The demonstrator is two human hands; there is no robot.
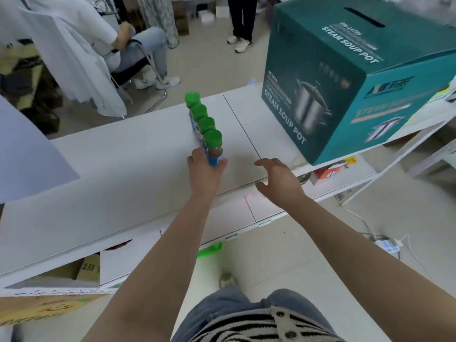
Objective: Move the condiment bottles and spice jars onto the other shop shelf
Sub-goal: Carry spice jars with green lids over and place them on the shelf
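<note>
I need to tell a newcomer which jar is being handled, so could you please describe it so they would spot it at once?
Start at the big teal steam soup pot box on the white shelf top. To its left runs a row of four green-capped spice jars. The nearest jar is the one meant: unlike the others, the left hand grips its base.

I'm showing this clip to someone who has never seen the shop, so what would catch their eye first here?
Probably the big teal steam soup pot box standing on the right of the white shelf top. Next, the row of four green-capped spice jars running away from the viewer at the middle, with the left hand gripping the nearest jar and the right hand hovering open beside it.
</note>
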